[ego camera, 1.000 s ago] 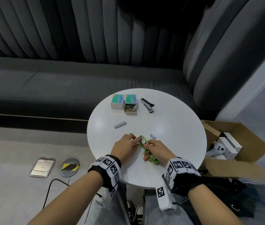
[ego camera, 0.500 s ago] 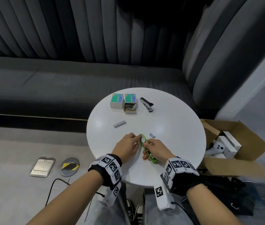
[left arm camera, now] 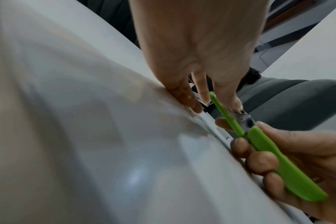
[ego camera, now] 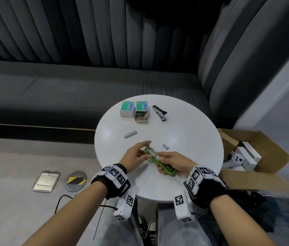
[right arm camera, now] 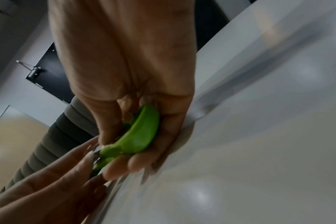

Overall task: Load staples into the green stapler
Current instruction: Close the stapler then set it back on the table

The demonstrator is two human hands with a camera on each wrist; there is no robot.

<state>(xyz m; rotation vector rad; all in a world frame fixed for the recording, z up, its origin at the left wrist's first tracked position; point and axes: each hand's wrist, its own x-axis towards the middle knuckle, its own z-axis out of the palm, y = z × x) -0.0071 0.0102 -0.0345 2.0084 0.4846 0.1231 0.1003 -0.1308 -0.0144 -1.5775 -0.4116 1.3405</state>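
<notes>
A black stapler (ego camera: 160, 113) lies at the far edge of the white counter (ego camera: 193, 139); right of the counter, an open cardboard box (ego camera: 264, 157).

Green stapler (ego camera: 159, 162) rear: hidden inside right hand (ego camera: 176, 163).
Staple box (ego camera: 127, 108) print beyond stapler: too small to read.
Left hand (ego camera: 136, 155) fingertips: motion-blurred.

Ahead of your hands the desk (ego camera: 184, 139) lies bare on its right half. On the left a long staple strip (ego camera: 130, 134) blocks the way, a short staple strip (ego camera: 165, 146) sits just beyond your right hand (ego camera: 175, 163), and two staple boxes (ego camera: 134, 109) and a black stapler (ego camera: 159, 113) line the far edge.
</notes>
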